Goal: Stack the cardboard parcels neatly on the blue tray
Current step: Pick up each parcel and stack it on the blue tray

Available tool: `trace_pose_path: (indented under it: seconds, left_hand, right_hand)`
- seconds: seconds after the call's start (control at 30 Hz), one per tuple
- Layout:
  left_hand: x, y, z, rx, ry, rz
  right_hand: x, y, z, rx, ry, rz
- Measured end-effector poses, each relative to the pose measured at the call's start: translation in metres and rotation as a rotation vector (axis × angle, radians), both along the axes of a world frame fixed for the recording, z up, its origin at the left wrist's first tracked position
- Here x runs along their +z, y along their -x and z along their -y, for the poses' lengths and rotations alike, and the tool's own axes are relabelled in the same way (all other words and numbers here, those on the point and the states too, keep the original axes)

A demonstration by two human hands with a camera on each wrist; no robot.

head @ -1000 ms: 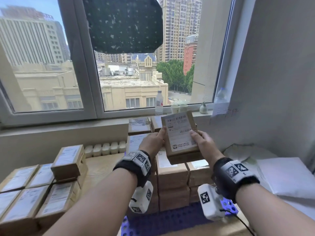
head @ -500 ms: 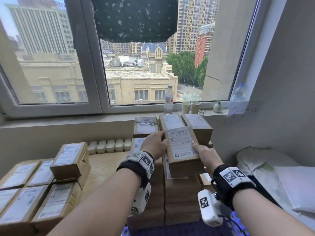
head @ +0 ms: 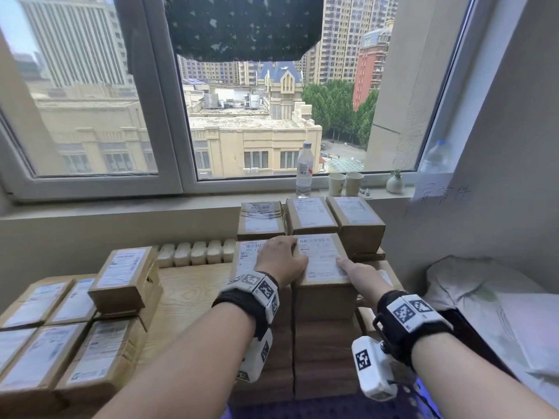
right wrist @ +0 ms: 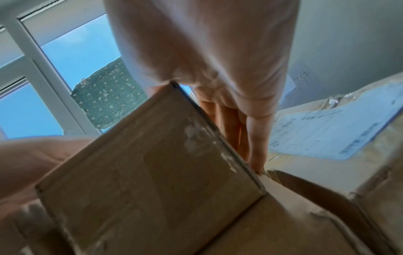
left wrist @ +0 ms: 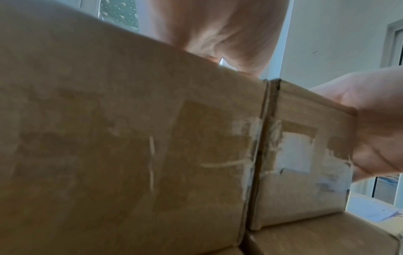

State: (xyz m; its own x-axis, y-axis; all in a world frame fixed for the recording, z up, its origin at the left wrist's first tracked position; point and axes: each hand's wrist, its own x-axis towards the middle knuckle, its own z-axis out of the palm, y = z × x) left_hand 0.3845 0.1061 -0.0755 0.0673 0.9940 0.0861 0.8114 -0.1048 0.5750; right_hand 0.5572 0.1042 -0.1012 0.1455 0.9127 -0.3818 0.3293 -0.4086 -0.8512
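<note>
Both hands grip the brown cardboard parcel with the white label [head: 321, 261], left hand [head: 279, 259] and right hand [head: 361, 272] clamping opposite sides, stacked parcels [head: 325, 352] right underneath.

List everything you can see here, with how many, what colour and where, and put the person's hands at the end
Top parcel: one, brown with white label, on the middle front stack, held from both sides.
Stacked parcels: many, exact count hidden, brown, in columns below the window.
Loose parcels: about nine visible, brown, on the wooden table at left.
Blue tray: one, only its edge shows under the stacks.
Water bottle: one, clear, on the windowsill.
Paper cups: two, pale, on the sill.
Small vase: one, white, on the sill.
Left hand: grips the top parcel's left side.
Right hand: grips its right side.
</note>
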Motion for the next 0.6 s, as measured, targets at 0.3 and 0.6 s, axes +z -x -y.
trace_pose_path:
  seconds: [0.3, 0.6]
  left_hand:
    - [0.0, -0.003, -0.002, 0.004, 0.023, -0.045]
    - [0.01, -0.008, 0.009, -0.01, 0.006, -0.138]
  right_hand:
    - [0.005, 0.001, 0.004, 0.055, -0.102, 0.241]
    - [0.042, 0.005, 0.028, 0.164, -0.33, 0.717]
